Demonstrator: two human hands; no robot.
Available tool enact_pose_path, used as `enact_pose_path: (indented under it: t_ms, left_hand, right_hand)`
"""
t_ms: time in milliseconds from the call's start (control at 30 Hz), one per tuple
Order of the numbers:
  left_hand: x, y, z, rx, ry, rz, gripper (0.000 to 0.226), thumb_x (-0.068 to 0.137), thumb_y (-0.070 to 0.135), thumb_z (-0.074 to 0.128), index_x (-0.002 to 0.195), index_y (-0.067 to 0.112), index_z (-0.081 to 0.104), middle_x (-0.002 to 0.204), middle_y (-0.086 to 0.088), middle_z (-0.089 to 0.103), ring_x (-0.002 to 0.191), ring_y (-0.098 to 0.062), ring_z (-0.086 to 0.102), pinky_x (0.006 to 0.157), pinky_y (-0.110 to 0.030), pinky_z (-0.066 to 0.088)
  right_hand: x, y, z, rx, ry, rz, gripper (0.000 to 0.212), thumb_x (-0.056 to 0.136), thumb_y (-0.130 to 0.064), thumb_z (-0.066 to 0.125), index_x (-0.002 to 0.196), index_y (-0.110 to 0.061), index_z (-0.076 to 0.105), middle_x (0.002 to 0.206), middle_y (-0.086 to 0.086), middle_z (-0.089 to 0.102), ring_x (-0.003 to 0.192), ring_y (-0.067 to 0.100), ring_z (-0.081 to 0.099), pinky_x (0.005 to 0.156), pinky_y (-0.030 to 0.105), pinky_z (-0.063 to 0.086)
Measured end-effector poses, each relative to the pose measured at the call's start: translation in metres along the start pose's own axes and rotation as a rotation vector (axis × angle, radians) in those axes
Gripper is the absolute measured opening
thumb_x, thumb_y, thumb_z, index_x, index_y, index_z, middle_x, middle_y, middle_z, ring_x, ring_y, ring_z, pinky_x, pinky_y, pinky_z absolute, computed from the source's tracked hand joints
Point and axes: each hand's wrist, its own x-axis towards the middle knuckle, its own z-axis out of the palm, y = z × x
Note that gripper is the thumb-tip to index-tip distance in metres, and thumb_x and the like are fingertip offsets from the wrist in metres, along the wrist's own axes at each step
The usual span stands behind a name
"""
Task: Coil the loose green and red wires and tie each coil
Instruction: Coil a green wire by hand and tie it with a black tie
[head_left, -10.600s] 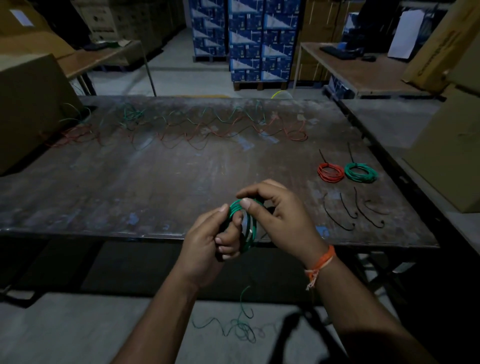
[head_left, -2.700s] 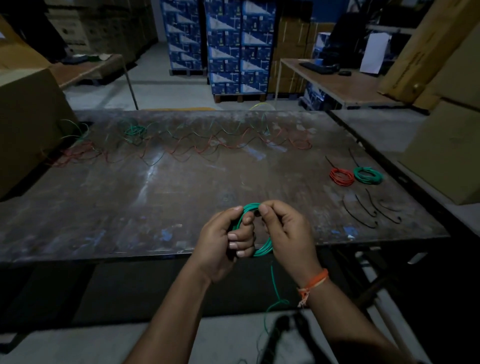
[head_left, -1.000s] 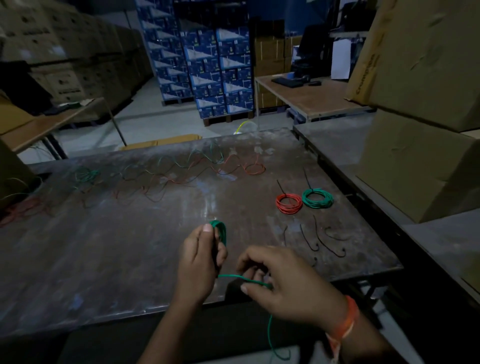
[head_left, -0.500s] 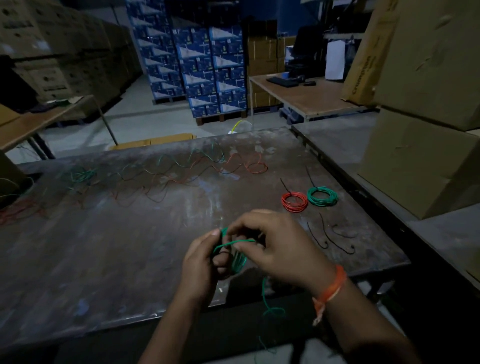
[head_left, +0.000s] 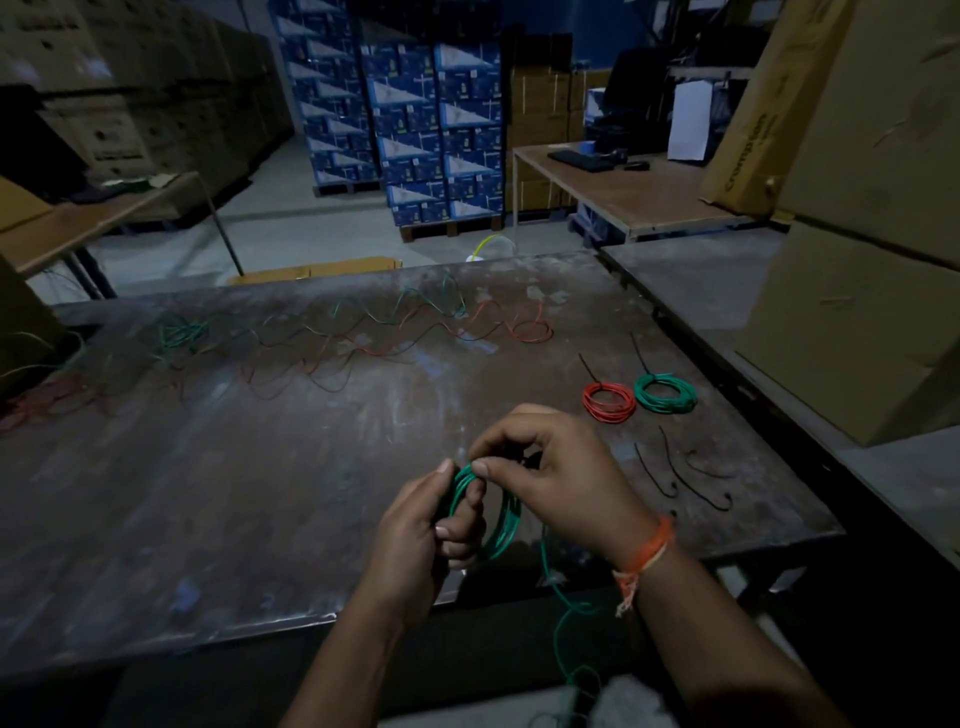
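My left hand (head_left: 421, 535) grips a green wire coil (head_left: 498, 525) above the table's near edge. At the coil's top my right hand (head_left: 556, 467) pinches the green wire. The wire's loose tail (head_left: 558, 618) hangs off the table towards the floor. A tied red coil (head_left: 609, 401) and a tied green coil (head_left: 666, 393) lie side by side on the right. Three black cable ties (head_left: 680, 475) lie in front of them. Loose green and red wires (head_left: 363, 338) sprawl across the far side of the metal table (head_left: 234, 493).
Large cardboard boxes (head_left: 852, 332) stand close on the right. Another box (head_left: 21, 332) sits at the table's far left corner. Blue cartons (head_left: 415, 130) are stacked on pallets behind, and a wooden desk (head_left: 639, 192) stands at the back right.
My right hand has laid another turn over the coil and now pinches it at the top. The view has shifted slightly left.
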Motion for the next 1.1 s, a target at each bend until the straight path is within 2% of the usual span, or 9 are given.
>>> enact_pose_path:
  t_ms: [133, 233, 367, 533, 667, 767, 867, 1000, 1100]
  left_hand:
    - [-0.001, 0.001, -0.002, -0.081, 0.02, 0.007, 0.036, 0.1, 0.031, 0.045, 0.07, 0.013, 0.052, 0.048, 0.007, 0.019, 0.039, -0.006, 0.013, 0.042, -0.018, 0.011]
    - [-0.001, -0.001, -0.002, -0.07, 0.079, 0.027, 0.034, 0.097, 0.035, 0.047, 0.07, 0.016, 0.049, 0.049, 0.007, 0.018, 0.039, -0.005, 0.012, 0.043, -0.019, 0.008]
    - [-0.002, -0.006, 0.005, 0.012, 0.167, 0.039, 0.036, 0.096, 0.039, 0.047, 0.067, 0.017, 0.048, 0.051, 0.004, 0.019, 0.041, -0.008, 0.013, 0.047, -0.024, 0.007]
    - [-0.001, -0.005, 0.012, 0.127, 0.201, 0.06, 0.04, 0.103, 0.037, 0.043, 0.072, 0.014, 0.048, 0.049, 0.002, 0.027, 0.04, -0.009, 0.022, 0.046, -0.025, 0.015]
    - [-0.003, -0.005, 0.016, 0.064, 0.159, 0.022, 0.038, 0.105, 0.036, 0.039, 0.078, 0.01, 0.05, 0.05, 0.003, 0.026, 0.039, -0.008, 0.024, 0.042, -0.021, 0.025]
    - [-0.005, -0.003, 0.018, -0.081, 0.087, -0.04, 0.036, 0.106, 0.031, 0.038, 0.08, 0.009, 0.05, 0.047, 0.006, 0.027, 0.035, -0.005, 0.024, 0.039, -0.02, 0.029]
    - [-0.005, -0.002, 0.014, -0.276, 0.044, -0.128, 0.029, 0.101, 0.027, 0.041, 0.08, 0.011, 0.051, 0.045, 0.01, 0.025, 0.033, -0.002, 0.022, 0.039, -0.02, 0.021]
    - [-0.007, -0.002, 0.009, -0.379, 0.035, -0.183, 0.029, 0.096, 0.03, 0.043, 0.076, 0.013, 0.052, 0.045, 0.011, 0.023, 0.036, -0.004, 0.015, 0.042, -0.021, 0.014]
    - [-0.008, -0.001, 0.008, -0.317, 0.064, -0.162, 0.033, 0.096, 0.036, 0.044, 0.072, 0.014, 0.05, 0.044, 0.011, 0.021, 0.037, -0.005, 0.01, 0.039, -0.021, 0.012]
  right_hand:
    - [-0.007, 0.018, 0.014, 0.126, -0.018, 0.103, 0.011, 0.096, -0.027, 0.069, 0.102, -0.022, 0.074, 0.097, -0.004, 0.068, 0.097, 0.008, 0.066, 0.085, 0.025, 0.053]
    - [-0.017, 0.026, 0.028, 0.31, -0.096, 0.257, 0.033, 0.104, -0.038, 0.052, 0.093, -0.013, 0.07, 0.082, 0.007, 0.068, 0.079, 0.006, 0.062, 0.072, 0.034, 0.05]
    - [-0.028, 0.022, 0.041, 0.342, -0.024, 0.326, 0.04, 0.106, -0.043, 0.043, 0.076, -0.02, 0.058, 0.062, -0.006, 0.053, 0.061, 0.008, 0.052, 0.062, 0.029, 0.042]
    - [-0.031, 0.018, 0.049, 0.274, 0.116, 0.299, 0.047, 0.103, -0.054, 0.042, 0.073, -0.019, 0.053, 0.061, -0.006, 0.048, 0.058, 0.01, 0.047, 0.058, 0.037, 0.04]
    - [-0.033, 0.018, 0.052, 0.218, 0.2, 0.284, 0.051, 0.101, -0.054, 0.039, 0.082, -0.012, 0.06, 0.07, 0.015, 0.059, 0.063, 0.026, 0.055, 0.059, 0.042, 0.045]
    - [-0.034, 0.019, 0.051, 0.223, 0.221, 0.288, 0.044, 0.106, -0.048, 0.041, 0.078, -0.018, 0.057, 0.065, 0.002, 0.055, 0.061, 0.015, 0.054, 0.058, 0.037, 0.044]
    - [-0.033, 0.022, 0.05, 0.243, 0.196, 0.294, 0.038, 0.106, -0.043, 0.042, 0.077, -0.023, 0.057, 0.061, -0.014, 0.053, 0.059, 0.003, 0.049, 0.058, 0.028, 0.039]
    - [-0.033, 0.02, 0.047, 0.32, 0.115, 0.306, 0.041, 0.104, -0.049, 0.043, 0.08, -0.019, 0.059, 0.055, -0.012, 0.047, 0.055, 0.005, 0.045, 0.056, 0.029, 0.038]
    - [-0.034, 0.017, 0.045, 0.362, 0.057, 0.321, 0.039, 0.104, -0.044, 0.043, 0.082, -0.017, 0.06, 0.058, -0.01, 0.048, 0.055, 0.004, 0.046, 0.056, 0.022, 0.039]
